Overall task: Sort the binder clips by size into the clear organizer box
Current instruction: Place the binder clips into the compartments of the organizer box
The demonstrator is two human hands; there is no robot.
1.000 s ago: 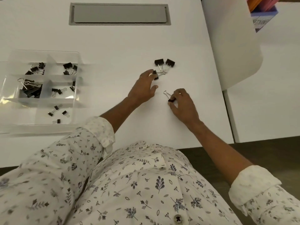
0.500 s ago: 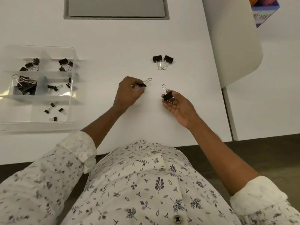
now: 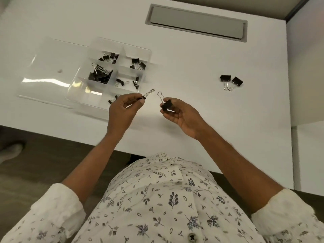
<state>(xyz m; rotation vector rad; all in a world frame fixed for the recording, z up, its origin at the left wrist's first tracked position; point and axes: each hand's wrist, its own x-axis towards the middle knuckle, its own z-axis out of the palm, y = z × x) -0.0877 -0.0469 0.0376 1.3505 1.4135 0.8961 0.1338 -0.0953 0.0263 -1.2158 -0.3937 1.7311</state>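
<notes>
Over the smooth white desk [image 3: 192,55], left hand [image 3: 121,111] pinches a wire-handled clip [image 3: 146,95], right hand [image 3: 184,114] a black clip [image 3: 166,104]

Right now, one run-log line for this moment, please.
left hand: holds small binder clip | right hand: holds larger binder clip | loose pair of clips: on desk | organizer box: partly filled

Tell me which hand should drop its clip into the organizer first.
Left. The left hand holds its binder clip right at the clear organizer box; the right hand is farther away.
</notes>
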